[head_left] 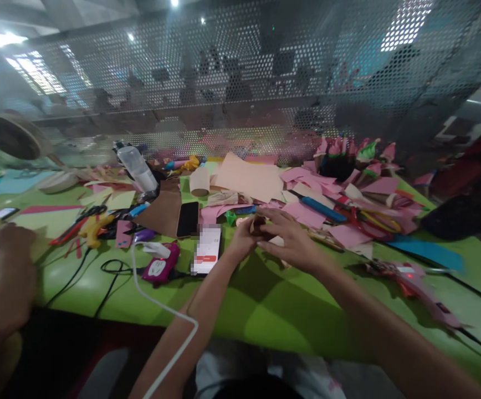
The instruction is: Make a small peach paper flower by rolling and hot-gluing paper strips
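Note:
My left hand (244, 237) and my right hand (287, 237) meet over the green tabletop. Between them is a small brown rolled piece (259, 224), which looks like paper; its far side is hidden by my fingers. The fingers of both hands close around it. A pale scrap of paper (277, 241) shows just under my right palm. Beyond my hands lie a small green folded paper shape (230, 217) and pink paper pieces (215, 213). A lit phone (208, 249) rests left of my left wrist.
A pink glue gun (421, 288) lies at right, a blue cutter (321, 209) and scissors (365, 224) farther back. Left are a magenta power adapter (161, 265) with cables, a dark phone (188, 219), a bottle (136, 168) and another person's arm (10, 271). A perforated metal panel (240, 83) stands behind.

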A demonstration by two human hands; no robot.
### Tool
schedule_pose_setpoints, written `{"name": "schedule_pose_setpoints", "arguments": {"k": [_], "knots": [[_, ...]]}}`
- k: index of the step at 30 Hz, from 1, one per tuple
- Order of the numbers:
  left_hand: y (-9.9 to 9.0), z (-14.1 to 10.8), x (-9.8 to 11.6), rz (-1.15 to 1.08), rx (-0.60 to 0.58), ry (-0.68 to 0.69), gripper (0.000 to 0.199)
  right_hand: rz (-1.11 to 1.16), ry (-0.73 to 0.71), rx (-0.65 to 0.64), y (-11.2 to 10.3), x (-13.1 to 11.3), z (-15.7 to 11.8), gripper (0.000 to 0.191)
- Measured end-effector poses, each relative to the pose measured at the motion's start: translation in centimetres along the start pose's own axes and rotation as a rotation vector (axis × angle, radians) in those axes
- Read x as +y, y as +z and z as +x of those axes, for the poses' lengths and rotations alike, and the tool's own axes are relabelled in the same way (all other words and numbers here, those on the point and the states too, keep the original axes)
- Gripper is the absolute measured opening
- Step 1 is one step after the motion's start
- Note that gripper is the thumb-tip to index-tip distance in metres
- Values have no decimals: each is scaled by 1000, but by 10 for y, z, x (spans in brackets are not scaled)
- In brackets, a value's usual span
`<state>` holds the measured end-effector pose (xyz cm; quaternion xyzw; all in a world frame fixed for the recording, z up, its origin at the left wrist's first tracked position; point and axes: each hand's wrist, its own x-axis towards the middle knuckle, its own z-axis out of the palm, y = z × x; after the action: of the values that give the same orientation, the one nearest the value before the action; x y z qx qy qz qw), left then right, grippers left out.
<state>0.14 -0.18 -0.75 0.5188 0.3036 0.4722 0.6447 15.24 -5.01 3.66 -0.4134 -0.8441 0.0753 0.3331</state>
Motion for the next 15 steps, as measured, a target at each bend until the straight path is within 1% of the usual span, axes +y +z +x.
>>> {"name": "schedule_pose_setpoints", "arguments": {"k": [3, 7, 10, 13, 15], "knots": [[-1, 2, -1, -16, -64, -1, 45, -7, 24, 19, -7, 3, 1, 24], [-8, 3, -1, 132, -40, 75, 38, -54, 23, -33, -4, 1, 0, 23], [-11, 3, 1, 184, -50, 87, 35, -28, 13, -48, -1, 2, 0, 23], [-10, 2, 5, 189, -80, 67, 42, 43, 37, 13, -4, 7, 0, 22], [-8, 0, 6, 254, -71, 58, 45, 78, 58, 77, -6, 11, 1, 21]]}}
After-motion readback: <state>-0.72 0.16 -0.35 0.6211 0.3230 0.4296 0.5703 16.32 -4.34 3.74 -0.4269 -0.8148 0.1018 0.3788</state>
